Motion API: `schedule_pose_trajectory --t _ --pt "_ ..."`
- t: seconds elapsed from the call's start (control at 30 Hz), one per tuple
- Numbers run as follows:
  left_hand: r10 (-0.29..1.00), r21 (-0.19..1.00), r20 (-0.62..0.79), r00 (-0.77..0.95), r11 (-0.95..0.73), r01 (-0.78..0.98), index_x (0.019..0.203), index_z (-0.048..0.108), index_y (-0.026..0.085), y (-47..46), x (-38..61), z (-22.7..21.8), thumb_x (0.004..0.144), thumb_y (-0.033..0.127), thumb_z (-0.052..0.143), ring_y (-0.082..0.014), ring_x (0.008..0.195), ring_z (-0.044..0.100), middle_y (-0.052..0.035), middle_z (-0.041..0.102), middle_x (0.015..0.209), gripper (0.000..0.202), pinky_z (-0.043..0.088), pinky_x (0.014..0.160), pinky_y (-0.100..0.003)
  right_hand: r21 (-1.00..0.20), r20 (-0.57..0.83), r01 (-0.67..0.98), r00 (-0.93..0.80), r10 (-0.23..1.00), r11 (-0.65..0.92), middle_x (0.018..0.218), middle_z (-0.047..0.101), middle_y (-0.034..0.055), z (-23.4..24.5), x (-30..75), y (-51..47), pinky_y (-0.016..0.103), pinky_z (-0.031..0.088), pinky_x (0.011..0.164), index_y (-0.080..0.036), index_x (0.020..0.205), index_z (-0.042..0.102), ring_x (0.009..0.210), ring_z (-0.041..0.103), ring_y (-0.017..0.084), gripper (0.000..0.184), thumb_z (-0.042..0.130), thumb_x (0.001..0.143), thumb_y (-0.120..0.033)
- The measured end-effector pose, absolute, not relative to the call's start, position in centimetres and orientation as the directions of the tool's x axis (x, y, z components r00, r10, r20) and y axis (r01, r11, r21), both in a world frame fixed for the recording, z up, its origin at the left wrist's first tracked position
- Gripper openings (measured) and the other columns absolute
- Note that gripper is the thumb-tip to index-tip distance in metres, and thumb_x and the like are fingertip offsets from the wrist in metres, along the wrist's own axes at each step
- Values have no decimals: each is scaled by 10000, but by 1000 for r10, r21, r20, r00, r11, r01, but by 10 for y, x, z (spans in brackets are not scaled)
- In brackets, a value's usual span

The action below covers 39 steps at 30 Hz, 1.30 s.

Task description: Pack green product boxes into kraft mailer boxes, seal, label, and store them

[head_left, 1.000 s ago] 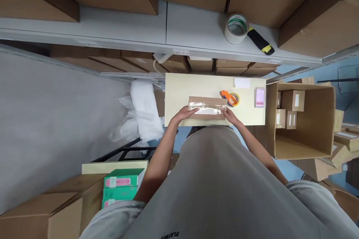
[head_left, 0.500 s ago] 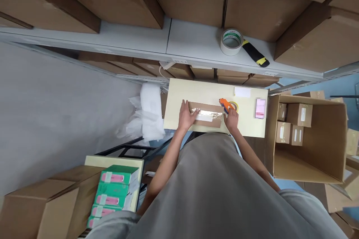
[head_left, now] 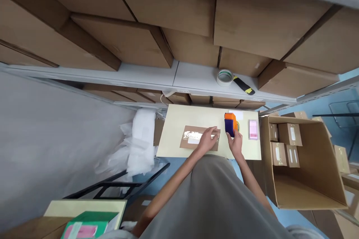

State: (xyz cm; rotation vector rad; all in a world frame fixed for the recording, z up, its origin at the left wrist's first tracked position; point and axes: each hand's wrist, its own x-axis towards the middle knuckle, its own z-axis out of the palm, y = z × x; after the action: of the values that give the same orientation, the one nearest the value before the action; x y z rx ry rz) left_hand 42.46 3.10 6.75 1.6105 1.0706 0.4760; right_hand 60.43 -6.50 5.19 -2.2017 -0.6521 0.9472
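Note:
A small brown cardboard box (head_left: pixel 185 142) lies flat on the cream tabletop, with shiny clear tape and a white label along its top. Over the box's right end rests my left hand (head_left: pixel 207 140), open, its fingers reaching toward the taped edge. Just right of the box, my right hand (head_left: pixel 236 145) is closed on the lower end of an orange and dark blue tape dispenser (head_left: pixel 230 123). Its yellow-rimmed tape roll is partly hidden behind the dispenser.
At the right stands a large open carton (head_left: pixel 316 157) holding several small boxes. A blurred pink item (head_left: pixel 253 130) lies on the table (head_left: pixel 174 119). The shelf above bears a tape roll (head_left: pixel 224 77), a utility knife (head_left: pixel 244 85) and cartons. White wrap (head_left: pixel 141 138) hangs at the left.
My left hand has slid from the box's left end to its right end. My right hand has turned the tape dispenser, showing its blue side. The view has shifted upward.

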Motion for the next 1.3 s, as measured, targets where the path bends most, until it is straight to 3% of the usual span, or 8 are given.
schedule_pose_trajectory --t 0.13,0.27,0.53,0.67,0.83,1.03,1.17,1.3 --pt "878 975 -137 459 39 217 1211 806 286 45 427 101 1078 529 677 -316 1248 830 -111 868 1256 305 649 1161 -501 -741 -363 289 586 724 -605 1556 733 197 106 581 -45 630 456 1376 -259 1591 620 1597 552 438 587 658 1091 -563" --pt "948 996 -14 317 -14 85 1179 795 268 73 416 138 1108 632 640 -304 1209 827 -125 856 1269 402 656 1132 -465 -865 -156 364 458 875 -345 1472 748 202 152 550 7 604 486 1338 -262 1545 646 1494 622 435 532 610 1116 -574" --pt "953 993 115 279 -116 -16 1491 752 203 176 386 174 1076 657 675 -342 1385 794 -178 793 1528 621 626 1243 -502 -821 220 565 184 958 81 1434 743 194 208 545 152 601 455 1350 -241 1449 701 1457 629 435 424 644 1119 -500" --pt "948 997 73 308 -70 -23 1630 681 209 177 380 164 1059 561 740 -352 1494 737 -185 698 1676 673 592 1302 -529 -666 220 736 40 975 121 1490 750 192 209 557 213 637 420 1371 -203 1480 708 1502 606 441 415 677 1084 -320" --pt "947 1000 -22 319 14 26 1589 721 229 144 365 131 1078 526 733 -360 1527 715 -179 695 1683 591 577 1318 -547 -467 119 877 -60 991 109 1606 681 308 199 564 248 657 306 1433 -20 1581 655 1588 551 472 591 627 996 -106" --pt "949 969 -228 215 201 141 1530 743 206 116 325 77 1056 449 743 -343 1528 713 -179 717 1655 533 512 1368 -531 -462 301 865 -55 952 196 1824 488 250 172 573 211 687 265 1456 -86 1797 433 1724 409 430 712 519 1130 -319" --pt "899 884 -433 74 407 230 1533 727 150 90 285 35 1013 367 801 -370 1576 669 -230 686 1677 568 487 1379 -510 -621 283 783 239 929 -12 1831 481 224 111 583 104 667 355 1428 -195 1818 403 1735 420 386 737 403 1210 -611" --pt "806 780 -591 36 559 281 1568 697 140 63 259 6 1021 353 791 -354 1609 641 -241 646 1717 594 488 1373 -490 -764 -188 429 565 803 -481 1645 648 335 48 580 -23 647 576 1240 -94 1686 569 1474 698 429 954 412 1124 -849"
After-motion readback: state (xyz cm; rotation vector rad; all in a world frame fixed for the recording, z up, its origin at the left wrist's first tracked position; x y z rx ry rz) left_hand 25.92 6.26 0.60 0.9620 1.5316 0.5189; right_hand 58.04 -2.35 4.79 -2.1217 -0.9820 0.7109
